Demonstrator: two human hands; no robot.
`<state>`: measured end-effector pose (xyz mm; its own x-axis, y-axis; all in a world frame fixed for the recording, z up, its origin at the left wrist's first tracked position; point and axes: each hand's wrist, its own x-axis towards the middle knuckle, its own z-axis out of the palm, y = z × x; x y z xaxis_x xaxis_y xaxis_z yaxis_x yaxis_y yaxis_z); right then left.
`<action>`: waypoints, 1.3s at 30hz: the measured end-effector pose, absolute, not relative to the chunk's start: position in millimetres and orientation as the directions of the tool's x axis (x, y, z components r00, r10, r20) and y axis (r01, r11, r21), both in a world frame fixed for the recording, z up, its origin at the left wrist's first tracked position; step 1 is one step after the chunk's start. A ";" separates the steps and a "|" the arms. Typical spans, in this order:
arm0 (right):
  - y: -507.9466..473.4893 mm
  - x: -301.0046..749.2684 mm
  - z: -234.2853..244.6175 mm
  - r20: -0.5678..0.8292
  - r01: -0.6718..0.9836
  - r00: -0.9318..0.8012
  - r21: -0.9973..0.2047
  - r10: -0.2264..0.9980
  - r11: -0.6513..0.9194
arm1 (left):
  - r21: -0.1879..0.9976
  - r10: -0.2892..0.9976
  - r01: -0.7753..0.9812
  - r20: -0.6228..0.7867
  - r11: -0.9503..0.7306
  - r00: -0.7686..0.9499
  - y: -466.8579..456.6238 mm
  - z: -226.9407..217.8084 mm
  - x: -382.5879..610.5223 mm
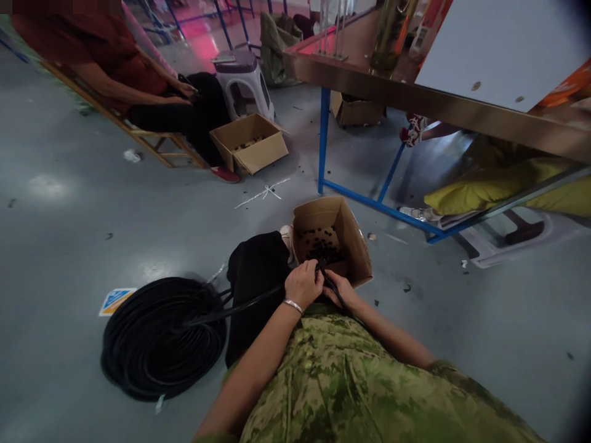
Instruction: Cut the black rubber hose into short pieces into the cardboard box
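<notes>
Partway along, by the look of it. Small black pieces (pixel 323 249) lie scattered and heaped in the open cardboard box (pixel 359 246) at the person's feet, so some of the work is probably done; a big coil (pixel 138 363) sits on the floor (pixel 55 258) to the left with many turns in it, so plenty seems left. Count of pieces: too small to tell.

Black tube (pixel 258 299): runs out of the coil, over the black trouser leg (pixel 258 264), up to both hands at the near edge of the box. Long axis of that stretch goes left to right, rising slightly toward the hands; hand end points right. Past the fingertips a dark length slants down and right toward the body; likely the same tube, can't confirm. Coil lies flat, loops roughly round.

Left hand (pixel 303 284): fingers curled tight around the tube, bracelet (pixel 293 305) at wrist. Right hand (pixel 340 289): closed on the slanting dark length, thumb side toward left hand. Fingertips nearly meet; whether a tool is between them, can't tell.

Nearby: seated co-worker (pixel 106 80) upper left, second box (pixel 268 154) with dark bits, blue-legged worktop (pixel 351 80) upper right.
</notes>
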<state>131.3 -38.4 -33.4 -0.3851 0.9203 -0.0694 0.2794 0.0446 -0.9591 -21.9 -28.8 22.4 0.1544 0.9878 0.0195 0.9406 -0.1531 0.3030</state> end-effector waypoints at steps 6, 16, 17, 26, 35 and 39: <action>-38.0 130.5 -34.5 -0.071 0.278 -0.382 -0.960 0.921 0.042 | 0.295 0.982 0.938 0.007 -0.184 0.190 -27.7 24.3 -22.9; -42.8 129.8 -40.0 -0.120 0.339 -0.376 -0.941 0.919 0.016 | 0.255 0.964 0.938 -0.059 -0.235 0.258 -26.0 29.3 -23.8; -43.6 129.7 -40.3 -0.123 0.352 -0.366 -0.936 0.922 0.015 | 0.256 0.966 0.939 -0.065 -0.228 0.252 -25.5 29.4 -23.8; -47.8 132.3 -36.3 -0.086 0.493 -0.320 -0.866 0.943 0.088 | 0.311 0.991 0.943 -0.018 -0.119 0.131 -24.4 22.3 -25.2; -47.9 133.3 -36.7 -0.044 0.559 -0.312 -0.816 0.949 0.146 | 0.286 0.996 0.954 0.019 -0.093 0.091 -27.6 18.5 -25.0; -47.9 132.7 -40.9 -0.008 0.554 -0.305 -0.815 0.952 0.171 | 0.279 0.989 0.949 0.026 -0.147 0.145 -29.0 22.4 -25.2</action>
<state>132.7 -47.9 -40.9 -0.3053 0.9522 -0.0083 0.5543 0.1706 -0.8147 -25.2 -29.0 22.4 0.1454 0.9890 0.0265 0.9490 -0.1470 0.2790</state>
